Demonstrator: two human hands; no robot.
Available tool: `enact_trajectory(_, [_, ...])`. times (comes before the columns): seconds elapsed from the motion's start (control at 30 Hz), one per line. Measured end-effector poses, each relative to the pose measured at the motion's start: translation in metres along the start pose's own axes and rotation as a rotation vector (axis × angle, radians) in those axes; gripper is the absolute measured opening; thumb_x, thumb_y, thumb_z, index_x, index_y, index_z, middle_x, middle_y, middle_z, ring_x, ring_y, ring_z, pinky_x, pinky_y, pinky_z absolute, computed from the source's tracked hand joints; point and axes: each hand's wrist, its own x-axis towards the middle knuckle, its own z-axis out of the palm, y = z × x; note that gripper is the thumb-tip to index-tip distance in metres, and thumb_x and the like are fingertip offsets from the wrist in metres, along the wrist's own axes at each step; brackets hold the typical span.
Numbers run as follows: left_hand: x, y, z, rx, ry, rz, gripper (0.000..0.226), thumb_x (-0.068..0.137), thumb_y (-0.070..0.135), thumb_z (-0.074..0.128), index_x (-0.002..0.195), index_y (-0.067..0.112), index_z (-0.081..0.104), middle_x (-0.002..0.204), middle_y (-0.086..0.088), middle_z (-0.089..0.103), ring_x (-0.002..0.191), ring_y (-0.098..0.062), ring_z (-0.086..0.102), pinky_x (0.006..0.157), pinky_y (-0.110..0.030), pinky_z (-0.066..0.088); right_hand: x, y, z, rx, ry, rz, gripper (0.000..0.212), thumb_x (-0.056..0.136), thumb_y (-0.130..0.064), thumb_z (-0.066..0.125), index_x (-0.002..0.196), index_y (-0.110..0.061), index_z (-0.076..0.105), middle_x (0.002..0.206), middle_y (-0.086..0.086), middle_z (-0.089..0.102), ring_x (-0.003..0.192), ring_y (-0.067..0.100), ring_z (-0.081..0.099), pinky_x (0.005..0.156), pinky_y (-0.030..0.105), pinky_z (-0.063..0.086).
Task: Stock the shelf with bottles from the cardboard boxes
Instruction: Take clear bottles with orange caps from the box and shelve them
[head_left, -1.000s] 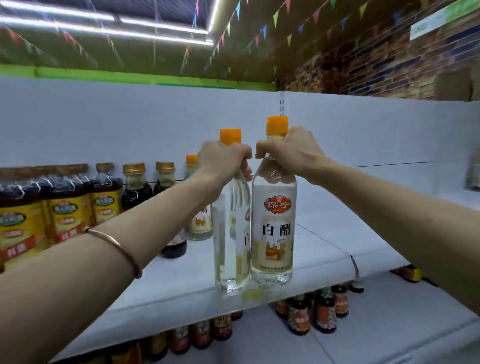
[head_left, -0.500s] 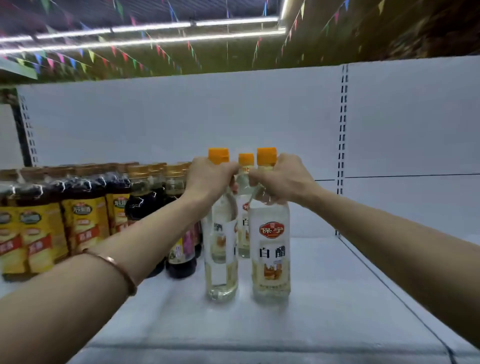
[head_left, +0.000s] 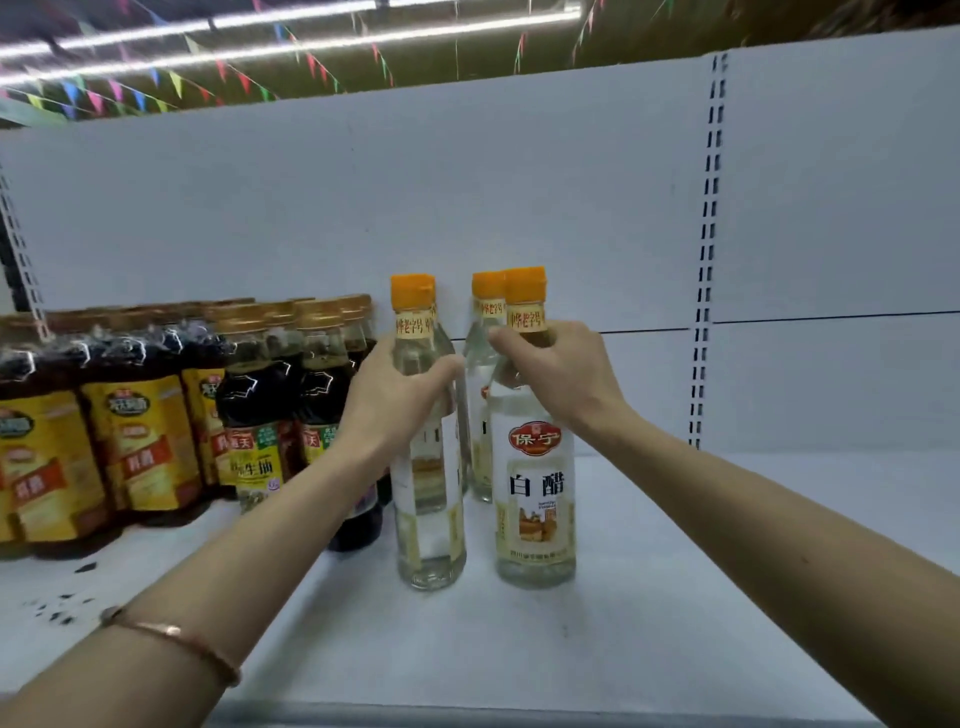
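Two clear vinegar bottles with orange caps stand upright on the white shelf (head_left: 675, 597). My left hand (head_left: 400, 395) wraps the shoulder of the left bottle (head_left: 428, 519). My right hand (head_left: 561, 371) grips the neck of the right bottle (head_left: 535, 504), whose label faces me. A third clear bottle (head_left: 483, 364) stands behind them, partly hidden. No cardboard box is in view.
Dark sauce bottles (head_left: 260, 415) with gold caps and yellow labels fill the shelf's left side, touching distance from the left bottle. The shelf's right half is bare white board. Dark specks (head_left: 62, 608) lie on the shelf at the front left.
Both bottles went from being held above the shelf's front edge to standing farther in on the shelf. My hands have slid down from the caps to the necks.
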Motion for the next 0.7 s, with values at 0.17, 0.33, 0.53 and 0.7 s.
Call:
enact_trajectory(0.17, [-0.031, -0.022, -0.001, 0.235, 0.054, -0.005, 0.091, 0.064, 0.054, 0.08, 0.135, 0.024, 0.032, 0.123, 0.004, 0.033, 0.112, -0.01, 0.04, 0.095, -0.029, 0.036, -0.023, 0.01, 0.007, 0.076, 0.067, -0.014, 0.019, 0.088, -0.046, 0.066, 0.093, -0.027, 0.067, 0.077, -0.01, 0.073, 0.076, 0.001, 0.068, 0.073, 0.024, 0.052])
enact_trajectory(0.33, [-0.035, -0.043, -0.017, -0.025, -0.075, 0.01, 0.078, 0.063, 0.041, 0.079, 0.123, 0.023, 0.032, 0.112, 0.013, 0.055, 0.098, 0.0, 0.06, 0.077, -0.019, 0.051, -0.017, 0.013, 0.013, 0.044, 0.157, -0.051, 0.015, 0.088, -0.045, 0.066, 0.087, -0.03, 0.067, 0.073, -0.011, 0.073, 0.074, 0.004, 0.068, 0.075, 0.029, 0.054])
enact_trajectory(0.53, [-0.034, -0.046, -0.04, -0.082, -0.265, -0.025, 0.039, 0.084, 0.025, 0.066, 0.121, 0.026, 0.055, 0.103, 0.012, 0.069, 0.08, 0.009, 0.066, 0.055, -0.009, 0.049, -0.007, 0.016, 0.017, -0.235, 0.131, 0.021, 0.058, 0.08, -0.076, 0.041, 0.099, -0.027, 0.064, 0.096, -0.007, 0.066, 0.09, 0.013, 0.062, 0.078, 0.039, 0.052])
enact_trajectory(0.7, [-0.044, -0.054, -0.03, 0.107, -0.129, -0.09, 0.084, 0.065, 0.063, 0.075, 0.129, 0.03, 0.032, 0.12, 0.005, 0.053, 0.104, -0.006, 0.06, 0.083, -0.031, 0.056, -0.016, 0.007, 0.005, -0.402, -0.02, 0.101, 0.071, 0.083, -0.079, 0.038, 0.125, -0.022, 0.05, 0.114, -0.005, 0.061, 0.104, 0.021, 0.06, 0.087, 0.041, 0.048])
